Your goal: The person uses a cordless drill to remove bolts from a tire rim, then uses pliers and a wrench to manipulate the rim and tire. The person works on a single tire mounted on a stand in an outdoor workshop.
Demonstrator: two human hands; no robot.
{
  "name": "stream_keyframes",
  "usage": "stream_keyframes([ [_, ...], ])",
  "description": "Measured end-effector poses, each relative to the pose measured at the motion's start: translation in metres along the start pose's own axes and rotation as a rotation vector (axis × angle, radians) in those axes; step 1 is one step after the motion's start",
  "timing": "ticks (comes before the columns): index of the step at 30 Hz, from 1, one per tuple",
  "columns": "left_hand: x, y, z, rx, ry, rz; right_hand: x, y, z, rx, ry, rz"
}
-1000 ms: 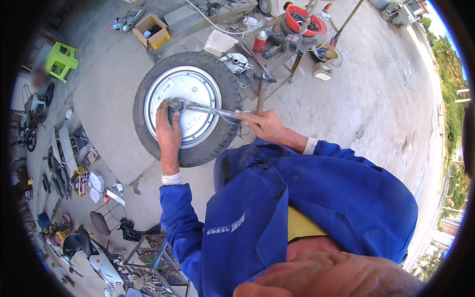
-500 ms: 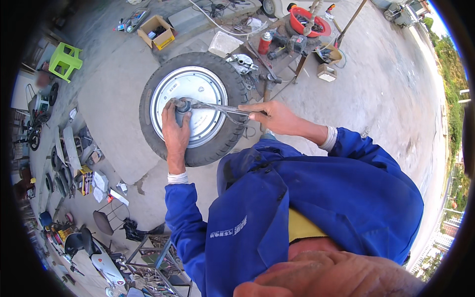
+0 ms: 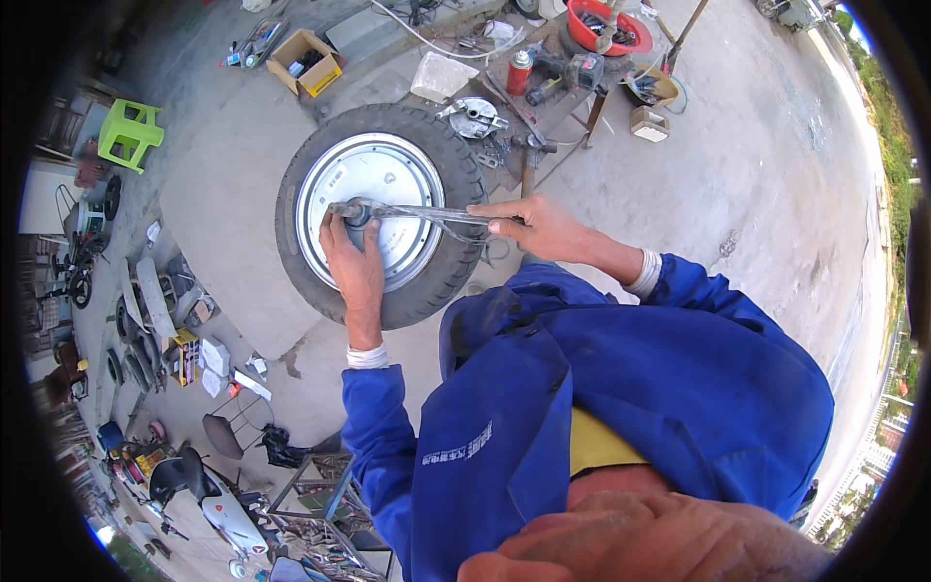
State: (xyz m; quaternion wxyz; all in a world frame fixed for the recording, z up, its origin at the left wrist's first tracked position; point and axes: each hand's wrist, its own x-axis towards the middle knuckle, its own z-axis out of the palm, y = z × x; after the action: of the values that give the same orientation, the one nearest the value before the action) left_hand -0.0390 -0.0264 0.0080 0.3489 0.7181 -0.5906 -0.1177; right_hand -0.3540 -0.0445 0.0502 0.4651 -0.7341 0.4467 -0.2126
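Note:
A wheel with a black treaded tyre [image 3: 432,291] and a silvery hub cover [image 3: 373,173] lies flat on the ground in front of me. From its middle sticks up a short metal axle [image 3: 351,208] with a dark round collar. My left hand [image 3: 354,262] has its fingers and thumb closed round the axle and collar. A grey, cable-like bundle [image 3: 427,212] runs from the axle to the right, pulled almost straight, with a thinner strand sagging below it. My right hand [image 3: 529,228] pinches the bundle's right end between thumb and fingers, above the tyre's edge.
Beyond the tyre lie a white block [image 3: 442,78], a round metal brake part [image 3: 473,118] and a hammer [image 3: 529,160]. A low stand holds a red spray can [image 3: 519,73] and a red basin [image 3: 608,29]. A cardboard box [image 3: 305,64] and green stool [image 3: 130,134] stand left.
My view has shifted slightly. Both hands keep their grips on the axle and the cable-like bundle; the left fingers sit slightly lower, baring more of the axle end.

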Motion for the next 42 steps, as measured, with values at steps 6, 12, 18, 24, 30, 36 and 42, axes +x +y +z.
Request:
stream_keyframes([
  [6,0.006,-0.011,0.001,-0.003,-0.001,0.077,0.004,-0.026,-0.028,-0.397,-0.035,-0.056],
  [12,0.033,-0.028,-0.027,-0.089,-0.220,0.287,0.010,-0.038,-0.034,-0.383,-0.068,-0.073],
  [18,0.027,-0.030,-0.021,-0.045,-0.195,0.270,0.008,-0.054,-0.030,-0.436,-0.077,-0.099],
  [24,0.033,-0.029,-0.026,-0.096,-0.222,0.300,0.009,-0.056,-0.031,-0.496,-0.070,-0.086],
  [30,0.027,-0.023,-0.025,-0.135,-0.217,0.255,-0.004,-0.083,-0.014,-0.606,-0.029,-0.013],
  [36,0.030,-0.024,-0.018,-0.151,-0.204,0.255,-0.020,-0.035,0.022,0.048,0.073,0.182],
  [42,0.029,-0.030,-0.018,-0.186,-0.194,0.228,-0.020,-0.052,0.018,0.296,-0.004,0.345],
])
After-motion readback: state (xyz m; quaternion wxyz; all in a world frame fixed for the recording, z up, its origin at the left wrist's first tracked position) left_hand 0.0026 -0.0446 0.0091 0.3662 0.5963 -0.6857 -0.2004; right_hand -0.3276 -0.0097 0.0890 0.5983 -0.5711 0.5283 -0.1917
